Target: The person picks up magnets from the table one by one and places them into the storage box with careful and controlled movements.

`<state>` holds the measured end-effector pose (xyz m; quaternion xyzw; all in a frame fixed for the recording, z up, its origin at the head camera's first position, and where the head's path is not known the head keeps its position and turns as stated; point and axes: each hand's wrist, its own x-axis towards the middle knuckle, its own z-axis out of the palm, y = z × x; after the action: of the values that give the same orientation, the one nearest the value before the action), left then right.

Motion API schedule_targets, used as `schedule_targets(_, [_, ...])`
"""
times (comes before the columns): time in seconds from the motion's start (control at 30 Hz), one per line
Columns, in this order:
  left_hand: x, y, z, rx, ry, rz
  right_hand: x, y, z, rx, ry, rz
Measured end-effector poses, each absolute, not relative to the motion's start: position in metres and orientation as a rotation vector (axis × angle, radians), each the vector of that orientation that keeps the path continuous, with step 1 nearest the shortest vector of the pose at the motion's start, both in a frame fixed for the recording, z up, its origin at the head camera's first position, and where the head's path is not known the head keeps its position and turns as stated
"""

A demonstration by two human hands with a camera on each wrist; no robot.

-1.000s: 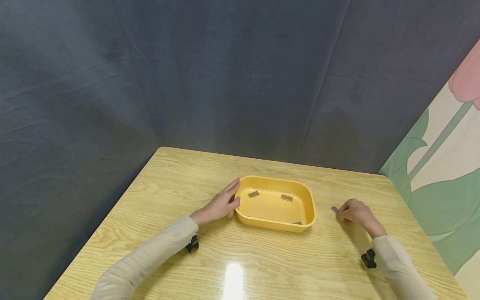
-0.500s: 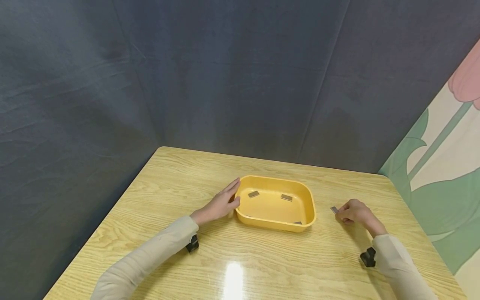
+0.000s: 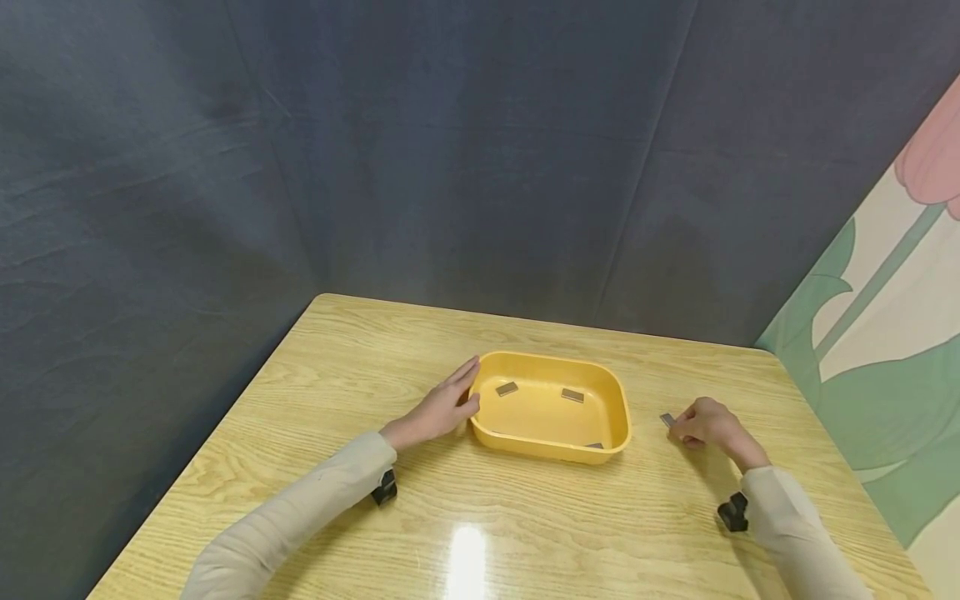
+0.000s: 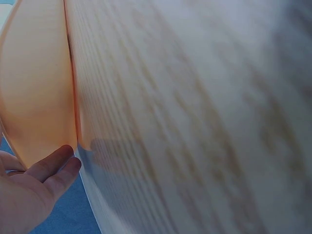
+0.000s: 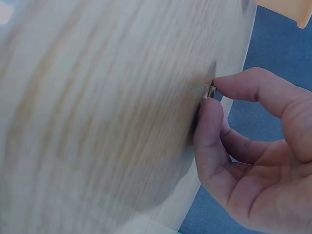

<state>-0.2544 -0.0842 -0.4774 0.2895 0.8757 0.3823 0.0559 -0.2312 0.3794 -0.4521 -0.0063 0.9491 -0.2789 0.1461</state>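
A yellow plastic tub (image 3: 551, 453) stands on the wooden table. My left hand (image 3: 442, 404) rests against its left end with fingers nearly straight; the thumb is at the rim. In the left wrist view, the fingertips (image 4: 63, 161) touch the tub's outer wall (image 4: 41, 87). To the right of the tub, my right hand (image 3: 711, 425) pinches a small flat grey rectangular piece (image 3: 667, 420) between thumb and index finger. The right wrist view shows this piece (image 5: 211, 91) edge-on, close to the tabletop. Several similar pieces lie inside the tub, including one at its back right (image 3: 573, 396).
Wooden tabletop (image 3: 420, 533) surrounds the tub and both hands. A dark blue curtain (image 3: 465, 167) hangs behind the table's far edge. At the right is a panel with a painted flower (image 3: 877, 333). A black wrist camera (image 3: 733, 512) sits under the right sleeve.
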Motion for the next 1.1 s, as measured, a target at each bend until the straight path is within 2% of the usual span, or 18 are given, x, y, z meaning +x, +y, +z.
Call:
schedule_targets(0.37, [-0.2538, -0.0837, -0.4767, 0.875, 2.663, 1.178, -0.2325, 0.3783, -0.4489, 0.03, 2.719, -0.792])
schedule_targets(0.73, [-0.253, -0.0835, -0.4756, 0.873, 2.648, 1.194, -0.2322, 0.385, -0.4538, 0.066, 2.623, -1.083])
schedule_targets(1.1, [-0.2548, -0.0846, -0.4787, 0.889, 2.661, 1.182, -0.2282, 0.3834, -0.457, 0.076, 2.73, -1.025])
